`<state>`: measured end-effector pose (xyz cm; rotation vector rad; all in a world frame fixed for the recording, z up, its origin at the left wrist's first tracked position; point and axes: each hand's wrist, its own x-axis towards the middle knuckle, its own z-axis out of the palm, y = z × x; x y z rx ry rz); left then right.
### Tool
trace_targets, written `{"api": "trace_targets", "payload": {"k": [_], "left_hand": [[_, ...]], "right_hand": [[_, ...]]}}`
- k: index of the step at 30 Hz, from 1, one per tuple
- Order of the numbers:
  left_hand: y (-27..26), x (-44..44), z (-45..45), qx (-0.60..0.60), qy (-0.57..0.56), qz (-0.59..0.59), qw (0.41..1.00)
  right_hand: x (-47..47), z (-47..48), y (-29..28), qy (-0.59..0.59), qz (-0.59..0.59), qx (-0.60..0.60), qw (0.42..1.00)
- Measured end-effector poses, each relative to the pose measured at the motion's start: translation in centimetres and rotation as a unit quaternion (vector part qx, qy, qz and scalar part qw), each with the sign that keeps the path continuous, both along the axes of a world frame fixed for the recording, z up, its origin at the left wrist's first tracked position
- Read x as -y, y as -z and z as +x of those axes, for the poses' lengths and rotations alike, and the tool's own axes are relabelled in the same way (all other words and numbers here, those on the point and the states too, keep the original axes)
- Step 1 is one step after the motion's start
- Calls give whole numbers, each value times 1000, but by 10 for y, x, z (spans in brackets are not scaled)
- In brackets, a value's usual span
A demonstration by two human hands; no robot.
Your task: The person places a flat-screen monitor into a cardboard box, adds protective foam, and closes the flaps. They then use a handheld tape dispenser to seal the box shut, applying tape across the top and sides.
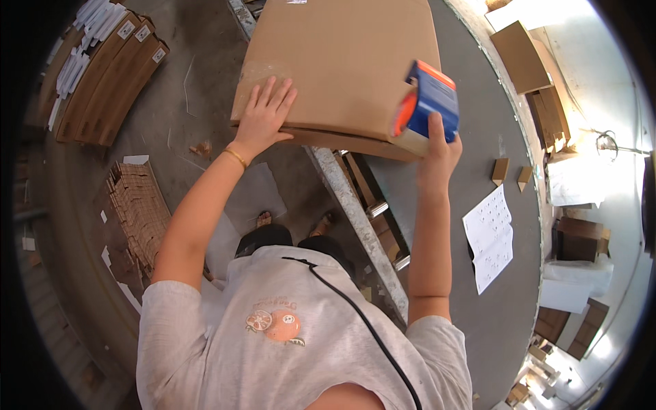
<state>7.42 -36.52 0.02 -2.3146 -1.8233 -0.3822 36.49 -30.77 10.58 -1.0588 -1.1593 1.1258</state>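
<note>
A large cardboard box (343, 66) lies before me on a roller conveyor, with a strip of clear tape on its left part. My left hand (266, 115) rests flat on the box's near left corner, fingers spread, holding nothing. In my right hand (443, 143) is a blue and orange packing tape dispenser (435, 97), slightly blurred, over the near right corner of the box. Whether the dispenser touches the box, I cannot tell.
The conveyor's metal rail (353, 220) runs beside my legs. To the right, a grey table (492, 338) bears a printed sheet (489, 238) and small cardboard pieces (500, 170). Cardboard stacks (138, 205) stand on the floor at left, near long upright cartons (120, 92).
</note>
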Motion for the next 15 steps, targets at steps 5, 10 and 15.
{"api": "trace_targets", "payload": {"k": [5,10,15], "left_hand": [[0,-3,-12,13,28,-10,999],[5,-3,-35,16,96,-13,995],[9,-8,-38,27,100,30,994]], "right_hand": [[13,-106,23,-48,-190,33,980],[67,-106,60,-93,-243,13,965],[237,-46,182,-103,-313,448,831]]}}
